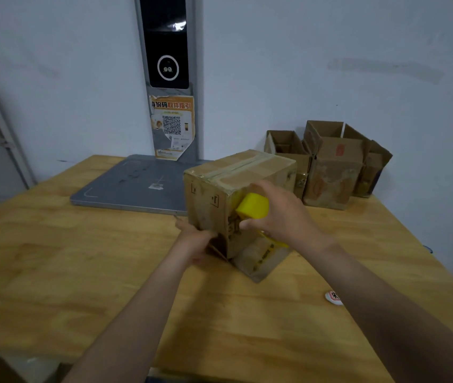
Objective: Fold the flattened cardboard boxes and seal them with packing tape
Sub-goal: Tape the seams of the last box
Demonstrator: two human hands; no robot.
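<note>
Cardboard box (236, 172): in front of you at 12 o'clock on the wooden table (81, 258), with a strip of tape along the seam of its top face and 1 flap sticking out at its base toward 5 o'clock.
Right hand (283, 214): your fingers are curled round the yellow tape dispenser (254, 205), holding it against the box's near side.
Left hand (195, 241): you grip the box's lower corner at its 7 o'clock; the fingertips are hidden.
Open boxes (333, 167): grouped at 2 o'clock of the box, against the wall.
Grey platform (128, 181): flat on the table at 10 o'clock, its edge behind the box.
White round item (333, 297): on the table at 4 o'clock, blurred.
</note>
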